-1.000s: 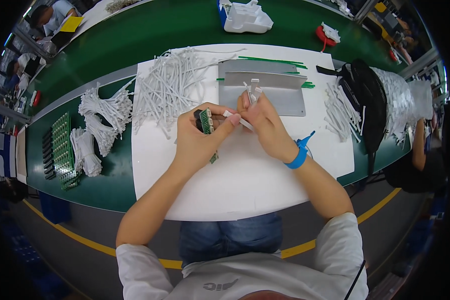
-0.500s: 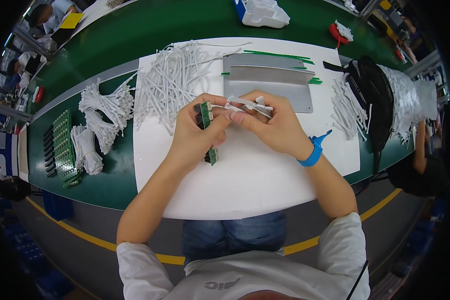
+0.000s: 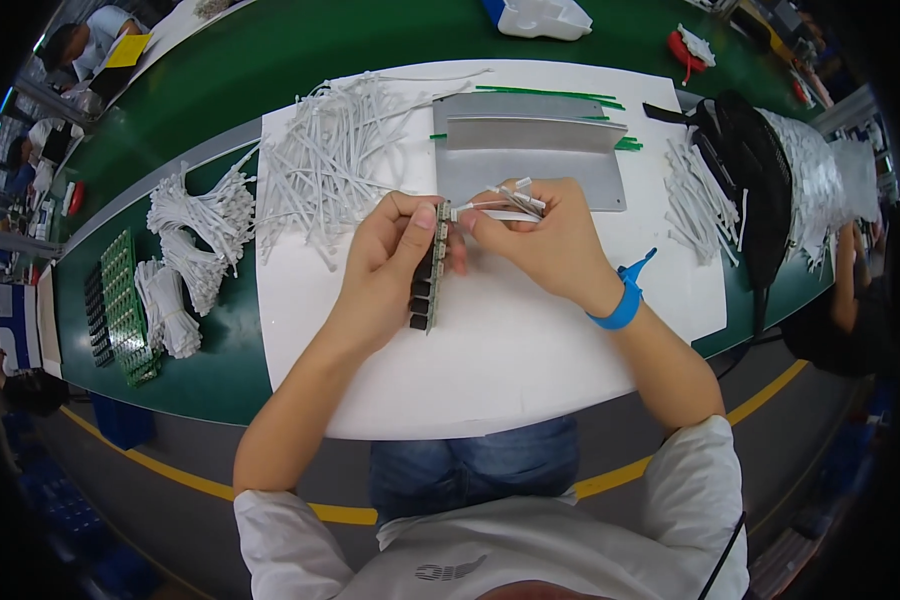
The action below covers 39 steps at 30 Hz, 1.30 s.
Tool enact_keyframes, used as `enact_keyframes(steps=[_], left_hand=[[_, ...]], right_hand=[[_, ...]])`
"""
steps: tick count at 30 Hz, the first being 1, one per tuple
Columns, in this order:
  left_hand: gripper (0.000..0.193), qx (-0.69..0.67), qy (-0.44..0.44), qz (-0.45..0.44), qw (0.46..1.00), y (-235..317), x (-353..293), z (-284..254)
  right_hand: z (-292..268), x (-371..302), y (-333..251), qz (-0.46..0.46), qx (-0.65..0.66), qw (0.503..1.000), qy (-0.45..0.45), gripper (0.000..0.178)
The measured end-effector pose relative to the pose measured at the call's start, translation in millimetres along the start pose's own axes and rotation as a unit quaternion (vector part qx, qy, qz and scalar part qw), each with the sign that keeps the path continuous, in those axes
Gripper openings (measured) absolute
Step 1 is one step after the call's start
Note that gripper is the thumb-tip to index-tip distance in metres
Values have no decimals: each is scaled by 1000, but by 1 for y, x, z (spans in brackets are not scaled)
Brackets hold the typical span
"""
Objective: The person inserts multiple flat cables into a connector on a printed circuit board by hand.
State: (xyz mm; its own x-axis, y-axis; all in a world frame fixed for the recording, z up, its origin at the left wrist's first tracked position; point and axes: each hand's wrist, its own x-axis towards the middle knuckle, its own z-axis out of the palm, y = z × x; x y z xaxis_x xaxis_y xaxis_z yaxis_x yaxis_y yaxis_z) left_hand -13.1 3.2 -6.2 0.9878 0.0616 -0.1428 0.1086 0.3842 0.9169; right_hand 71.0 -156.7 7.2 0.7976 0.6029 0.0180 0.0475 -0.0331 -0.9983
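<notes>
Over the white sheet point(image 3: 490, 380), my left hand point(image 3: 375, 265) is closed on a narrow green circuit board point(image 3: 438, 265) with black blocks along one side. The board stands roughly upright, its edge turned toward the right. My right hand point(image 3: 555, 245) pinches several white cables point(image 3: 515, 203) with small white connectors. One connector point(image 3: 453, 213) is at the board's upper edge, beside my left thumb; whether it is seated in the board I cannot tell. A blue band point(image 3: 620, 305) circles my right wrist.
A loose pile of white cables point(image 3: 320, 150) lies at the far left of the sheet, a grey metal bracket point(image 3: 535, 165) with green strips point(image 3: 545, 92) behind. Bundled cables point(image 3: 205, 215) and green boards point(image 3: 127, 305) are left; short white cables point(image 3: 700, 195) and a black bag point(image 3: 755, 180) right.
The board has turned more edge-on and shifted right, toward the cables. My right fingers have drawn back from the left ones, and a connector now meets the board's edge.
</notes>
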Motion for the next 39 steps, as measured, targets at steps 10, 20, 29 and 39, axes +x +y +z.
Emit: enact_keyframes(steps=[10,20,29,39], left_hand=[[24,-13,45,8,999,2,-2,-5],[23,-38,28,7,999,-5,-1,-10],[24,-28,13,7,1000,-1,-4,-5],[24,-40,-8,-13,999,-3,-5,-10]], right_hand=[[-3,-3,-4,11,-97,995,26,14],[-1,-2,-1,-28,-36,998,39,14],[-8,-3,-16,-23,-51,998,6,14],[-13,-4,-18,-5,-37,998,-52,11]])
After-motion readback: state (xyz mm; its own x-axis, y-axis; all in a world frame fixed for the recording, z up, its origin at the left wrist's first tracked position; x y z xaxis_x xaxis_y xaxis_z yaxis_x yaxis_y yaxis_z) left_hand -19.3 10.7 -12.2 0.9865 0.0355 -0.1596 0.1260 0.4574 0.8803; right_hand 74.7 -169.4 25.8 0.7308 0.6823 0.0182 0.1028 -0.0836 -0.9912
